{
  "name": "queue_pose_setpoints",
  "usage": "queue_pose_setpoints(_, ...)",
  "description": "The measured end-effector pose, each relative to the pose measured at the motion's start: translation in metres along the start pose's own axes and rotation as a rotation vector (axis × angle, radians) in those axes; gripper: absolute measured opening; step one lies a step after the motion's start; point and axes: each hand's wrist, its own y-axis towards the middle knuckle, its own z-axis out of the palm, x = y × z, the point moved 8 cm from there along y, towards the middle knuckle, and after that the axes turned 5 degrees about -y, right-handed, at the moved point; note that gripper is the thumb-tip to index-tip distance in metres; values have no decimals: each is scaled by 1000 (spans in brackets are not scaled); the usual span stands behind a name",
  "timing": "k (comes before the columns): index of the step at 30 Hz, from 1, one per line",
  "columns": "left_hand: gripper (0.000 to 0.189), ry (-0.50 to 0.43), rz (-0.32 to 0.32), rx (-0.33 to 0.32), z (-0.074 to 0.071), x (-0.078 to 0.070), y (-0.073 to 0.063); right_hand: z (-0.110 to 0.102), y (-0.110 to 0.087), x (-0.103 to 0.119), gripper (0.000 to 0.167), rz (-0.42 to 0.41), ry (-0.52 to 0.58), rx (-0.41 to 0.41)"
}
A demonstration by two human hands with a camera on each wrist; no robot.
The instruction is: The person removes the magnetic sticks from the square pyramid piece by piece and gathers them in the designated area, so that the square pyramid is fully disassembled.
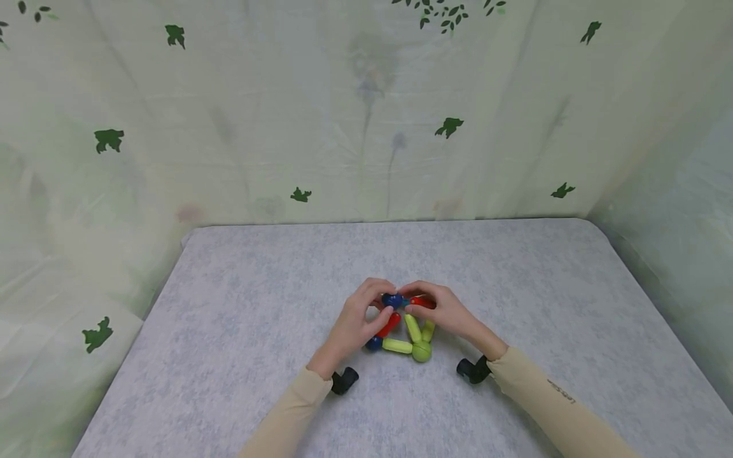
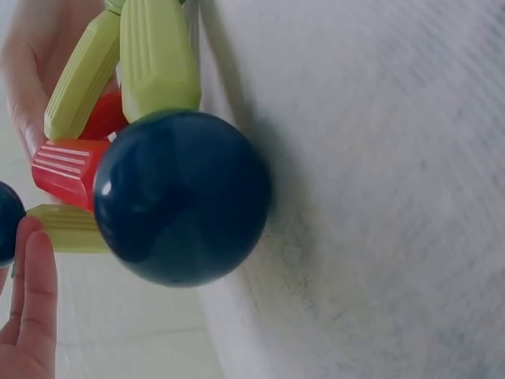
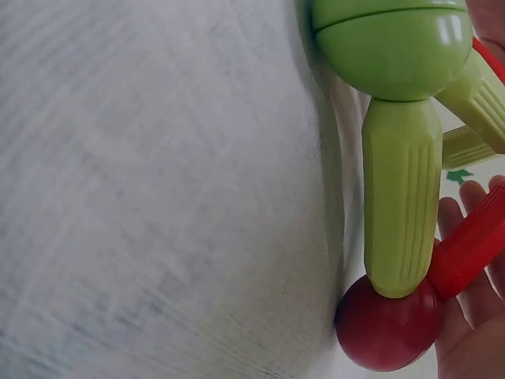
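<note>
A structure of magnetic balls and ribbed rods stands on the table between both hands. My left hand [image 1: 356, 321] pinches the raised dark blue ball [image 1: 392, 301] between fingers and thumb. Opposite it, my right hand [image 1: 443, 310] grips a red rod [image 1: 422, 302] beside that ball. Lower down, a second blue ball [image 2: 181, 197] joins a yellow-green rod [image 1: 397, 346] and another red rod [image 1: 389, 325]. The green ball [image 1: 422, 352] at the front meets several yellow-green rods. In the right wrist view, a dark red ball [image 3: 388, 324] sits at the end of a yellow-green rod [image 3: 402, 197].
Grey mottled cloth covers the table [image 1: 258, 273]. Black wrist cameras hang by the left wrist [image 1: 345, 381] and right wrist [image 1: 473, 371], close to the tabletop. A pale curtain [image 1: 258, 127] with green leaf shapes rises behind the table's back edge.
</note>
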Motion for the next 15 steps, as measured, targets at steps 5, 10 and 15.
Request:
queue_pose_setpoints(5, 34, 34, 16, 6, 0, 0, 1, 3, 3, -11, 32, -9, -8, -11)
queue_pose_setpoints(10, 35, 61, 34, 3, 2, -3, 2, 7, 8, -34, 31, -7, -29, -31)
queue_pose_setpoints(15, 33, 71, 37, -19, 2, -4, 2, 8, 10, -37, 29, -6, -32, -35)
